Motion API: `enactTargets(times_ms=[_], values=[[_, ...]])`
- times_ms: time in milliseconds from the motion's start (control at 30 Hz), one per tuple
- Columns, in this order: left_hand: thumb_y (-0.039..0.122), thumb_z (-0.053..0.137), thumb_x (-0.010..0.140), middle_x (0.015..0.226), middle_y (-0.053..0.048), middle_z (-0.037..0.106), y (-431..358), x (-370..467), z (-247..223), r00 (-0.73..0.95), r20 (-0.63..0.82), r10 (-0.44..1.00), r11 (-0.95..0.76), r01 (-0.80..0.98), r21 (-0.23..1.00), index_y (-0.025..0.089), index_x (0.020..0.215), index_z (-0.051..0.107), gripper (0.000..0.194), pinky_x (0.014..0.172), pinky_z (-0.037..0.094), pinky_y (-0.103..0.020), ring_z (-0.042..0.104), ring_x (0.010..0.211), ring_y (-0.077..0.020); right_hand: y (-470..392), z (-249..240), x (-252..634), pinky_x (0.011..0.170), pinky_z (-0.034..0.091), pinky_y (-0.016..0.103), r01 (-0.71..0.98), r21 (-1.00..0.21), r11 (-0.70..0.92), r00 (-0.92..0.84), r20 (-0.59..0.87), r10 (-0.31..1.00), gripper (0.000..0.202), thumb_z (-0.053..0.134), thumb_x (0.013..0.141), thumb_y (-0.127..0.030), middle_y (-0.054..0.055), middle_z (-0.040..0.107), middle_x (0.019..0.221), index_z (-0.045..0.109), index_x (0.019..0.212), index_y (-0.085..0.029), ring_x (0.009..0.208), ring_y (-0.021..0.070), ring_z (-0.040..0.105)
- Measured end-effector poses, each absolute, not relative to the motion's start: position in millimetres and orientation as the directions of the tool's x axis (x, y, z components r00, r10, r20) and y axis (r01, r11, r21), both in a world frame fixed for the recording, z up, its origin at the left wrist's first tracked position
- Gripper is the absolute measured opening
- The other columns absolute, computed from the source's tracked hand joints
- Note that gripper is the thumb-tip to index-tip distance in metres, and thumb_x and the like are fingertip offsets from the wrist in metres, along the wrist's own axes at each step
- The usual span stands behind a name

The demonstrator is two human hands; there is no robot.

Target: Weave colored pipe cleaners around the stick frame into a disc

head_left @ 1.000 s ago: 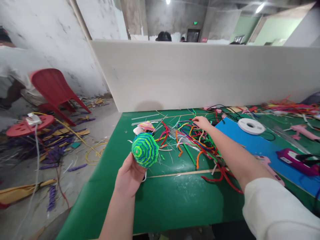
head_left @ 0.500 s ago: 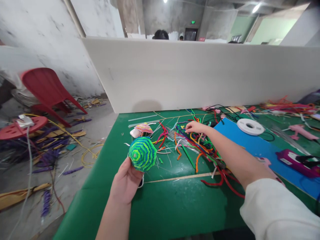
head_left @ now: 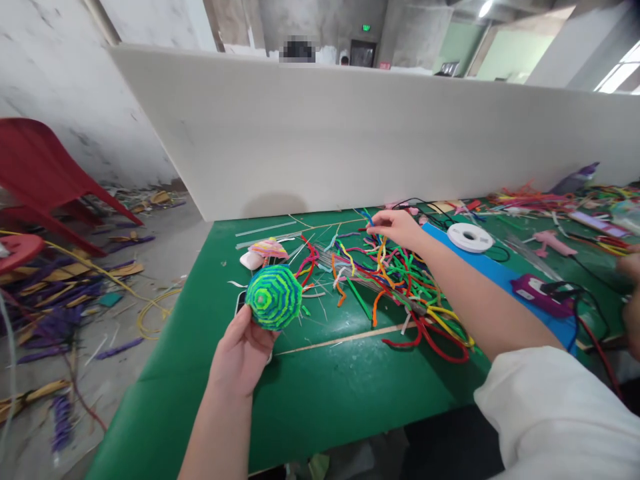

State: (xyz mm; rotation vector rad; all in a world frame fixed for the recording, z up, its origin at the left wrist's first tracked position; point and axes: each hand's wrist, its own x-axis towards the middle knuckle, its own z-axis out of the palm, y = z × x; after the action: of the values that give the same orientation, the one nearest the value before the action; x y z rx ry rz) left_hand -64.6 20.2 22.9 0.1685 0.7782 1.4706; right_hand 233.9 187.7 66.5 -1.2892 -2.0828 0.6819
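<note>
My left hand holds a small domed piece with green and blue rings, its top facing me. Farther back, my right hand pinches a short blue pipe cleaner above the far side of the table. Below and around that hand lies a tangled pile of coloured pipe cleaners. Behind the domed piece, a pink and yellow domed piece lies beside a white rounded object. A dark-faced device is partly hidden behind my left hand.
On the green table are a white spool, a blue sheet, a purple power strip and a pink glue gun. A white partition stands behind. Another person's hand shows at the right edge.
My right hand has lifted from the pile and now has a blue pipe cleaner in its fingers. The view has shifted right, and another person's hand has appeared. My left hand still holds the domed piece.
</note>
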Motion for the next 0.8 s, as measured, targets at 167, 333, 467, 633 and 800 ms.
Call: enactTargets(times_ms=[167, 333, 467, 633, 800], values=[[0.019, 0.047, 0.081, 0.077, 0.0, 0.071, 22.3, -63.4, 20.6, -0.103, -0.37, 0.923, 0.135, -0.816, 0.562, 0.02, 0.086, 0.064, 0.018, 0.059, 0.054, -0.025, 0.065, 0.066, -0.0135, 168.0, 83.3, 250.0, 0.059, 0.048, 0.026, 0.468, -0.804, 0.367, -0.308, 0.241, 0.92, 0.026, 0.049, 0.08, -0.041, 0.003, 0.06, 0.072, 0.054, 0.087, -0.016, 0.058, 0.011, 0.059], [0.017, 0.043, 0.082, 0.083, -0.002, 0.07, 23.6, -62.4, 18.4, -0.11, -0.362, 0.926, 0.126, -0.813, 0.569, 0.02, 0.087, 0.064, 0.021, 0.06, 0.055, -0.027, 0.065, 0.07, -0.0148, 156.6, 88.9, 282.8, 0.046, 0.038, 0.019, 0.511, -0.795, 0.326, -0.148, 0.292, 0.945, 0.03, 0.041, 0.083, -0.044, -0.004, 0.045, 0.059, 0.053, 0.095, -0.019, 0.041, 0.0045, 0.041], [0.015, 0.04, 0.083, 0.084, -0.002, 0.07, 23.9, -60.9, 17.5, -0.103, -0.374, 0.922, 0.138, -0.814, 0.565, 0.019, 0.085, 0.064, 0.024, 0.06, 0.055, -0.027, 0.065, 0.07, -0.0149, 140.8, 67.6, 299.8, 0.055, 0.039, 0.021, 0.731, -0.633, 0.256, -0.161, 0.204, 0.966, 0.033, 0.049, 0.077, -0.048, -0.001, 0.055, 0.067, 0.059, 0.085, -0.018, 0.056, 0.009, 0.048], [0.013, 0.042, 0.082, 0.085, -0.002, 0.07, 25.3, -58.8, 14.2, -0.089, -0.366, 0.927, 0.149, -0.806, 0.573, 0.018, 0.087, 0.064, 0.023, 0.059, 0.055, -0.027, 0.065, 0.068, -0.0144, 117.1, 15.2, 296.0, 0.066, 0.04, 0.024, 0.863, -0.414, 0.291, -0.375, -0.139, 0.916, 0.024, 0.055, 0.073, -0.04, 0.001, 0.066, 0.085, 0.065, 0.086, -0.023, 0.075, 0.016, 0.058], [0.014, 0.046, 0.08, 0.083, -0.002, 0.07, 24.8, -58.9, 12.3, -0.079, -0.351, 0.933, 0.154, -0.794, 0.588, 0.018, 0.09, 0.064, 0.021, 0.058, 0.056, -0.027, 0.065, 0.069, -0.0153, 112.7, -2.5, 293.1, 0.062, 0.039, 0.025, 0.888, -0.358, 0.288, -0.367, -0.177, 0.913, 0.024, 0.053, 0.074, -0.039, 0.002, 0.068, 0.082, 0.066, 0.088, -0.024, 0.072, 0.0175, 0.06]])
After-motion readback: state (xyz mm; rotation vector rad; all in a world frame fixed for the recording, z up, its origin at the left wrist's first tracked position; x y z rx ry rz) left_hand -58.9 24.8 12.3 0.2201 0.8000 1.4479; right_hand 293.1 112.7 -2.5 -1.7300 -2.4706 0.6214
